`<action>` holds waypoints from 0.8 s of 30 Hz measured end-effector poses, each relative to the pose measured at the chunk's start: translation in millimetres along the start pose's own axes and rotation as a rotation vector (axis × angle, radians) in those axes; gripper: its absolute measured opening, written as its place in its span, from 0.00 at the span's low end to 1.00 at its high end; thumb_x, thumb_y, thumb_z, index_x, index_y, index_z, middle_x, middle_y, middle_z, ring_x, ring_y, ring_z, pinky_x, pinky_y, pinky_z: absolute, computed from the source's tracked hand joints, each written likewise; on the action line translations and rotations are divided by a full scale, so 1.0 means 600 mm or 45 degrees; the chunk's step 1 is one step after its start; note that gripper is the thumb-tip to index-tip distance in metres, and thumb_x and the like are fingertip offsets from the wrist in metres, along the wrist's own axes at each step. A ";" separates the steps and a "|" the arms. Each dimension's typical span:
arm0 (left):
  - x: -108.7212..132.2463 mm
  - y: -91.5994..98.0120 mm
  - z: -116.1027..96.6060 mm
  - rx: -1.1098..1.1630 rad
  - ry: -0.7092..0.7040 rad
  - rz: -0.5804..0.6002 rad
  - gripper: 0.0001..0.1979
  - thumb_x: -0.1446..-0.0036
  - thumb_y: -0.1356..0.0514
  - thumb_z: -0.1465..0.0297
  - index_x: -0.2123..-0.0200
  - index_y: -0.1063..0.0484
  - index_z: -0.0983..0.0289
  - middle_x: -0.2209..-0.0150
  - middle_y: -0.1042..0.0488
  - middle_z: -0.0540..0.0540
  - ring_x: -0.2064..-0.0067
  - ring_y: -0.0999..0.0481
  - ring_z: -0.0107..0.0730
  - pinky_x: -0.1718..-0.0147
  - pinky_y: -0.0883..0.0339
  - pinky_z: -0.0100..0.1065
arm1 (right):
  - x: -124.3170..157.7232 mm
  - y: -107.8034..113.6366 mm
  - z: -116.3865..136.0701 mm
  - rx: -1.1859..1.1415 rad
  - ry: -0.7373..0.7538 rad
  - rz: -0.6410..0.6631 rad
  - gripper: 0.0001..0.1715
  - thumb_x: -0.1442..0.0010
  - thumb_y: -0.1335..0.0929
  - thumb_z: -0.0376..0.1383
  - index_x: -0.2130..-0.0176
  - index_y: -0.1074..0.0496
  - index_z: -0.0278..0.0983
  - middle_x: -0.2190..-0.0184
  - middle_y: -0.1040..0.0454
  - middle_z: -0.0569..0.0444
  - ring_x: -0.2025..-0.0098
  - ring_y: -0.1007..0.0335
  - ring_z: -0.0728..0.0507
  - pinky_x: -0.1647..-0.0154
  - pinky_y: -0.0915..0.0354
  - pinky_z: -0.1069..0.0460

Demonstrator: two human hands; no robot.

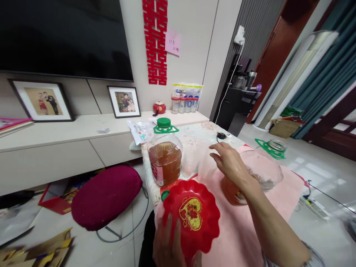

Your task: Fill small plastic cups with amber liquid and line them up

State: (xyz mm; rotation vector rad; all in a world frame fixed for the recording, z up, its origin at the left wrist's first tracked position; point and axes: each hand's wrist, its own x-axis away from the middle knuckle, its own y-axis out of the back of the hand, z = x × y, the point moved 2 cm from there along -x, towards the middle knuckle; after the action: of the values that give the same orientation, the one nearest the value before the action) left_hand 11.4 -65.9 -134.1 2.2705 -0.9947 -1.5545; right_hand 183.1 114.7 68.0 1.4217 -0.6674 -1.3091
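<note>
My left hand [169,243] grips the near left rim of a red scalloped plate [204,226] with a gold heart print. My right hand [229,161] reaches across the table, thumb and fingers apart, beside a stack of clear plastic cups [207,167]. Whether its fingertips touch the cups I cannot tell. Another cup stack [190,159] stands to its left. Behind the plate is a large plastic jug [165,163] of amber liquid with a green cap. An open clear jug [267,167] with a green handle stands beyond my right forearm, which partly covers a container of amber liquid [232,191].
A pink cloth [289,189] covers part of the table. A green cap [165,195] lies by the plate. To the left stands a round maroon stool [107,196]. Along the wall, a white cabinet [83,129] carries framed photos, a red pot [159,107] and several jars.
</note>
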 end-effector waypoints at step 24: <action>-0.192 -0.027 0.157 0.257 0.434 0.899 0.26 0.52 0.42 0.77 0.48 0.20 0.59 0.55 0.24 0.59 0.54 0.33 0.42 0.48 0.32 0.46 | 0.273 -0.082 -0.011 -0.527 0.227 -0.131 0.15 0.29 0.33 0.36 0.44 0.30 0.46 0.53 0.19 0.51 0.52 0.18 0.42 0.54 0.22 0.50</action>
State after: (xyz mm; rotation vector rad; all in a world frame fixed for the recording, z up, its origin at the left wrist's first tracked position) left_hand -90.1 37.4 -96.6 1.8720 -1.6511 -0.7787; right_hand 217.8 -15.8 -37.0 1.2225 -0.1899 -1.2918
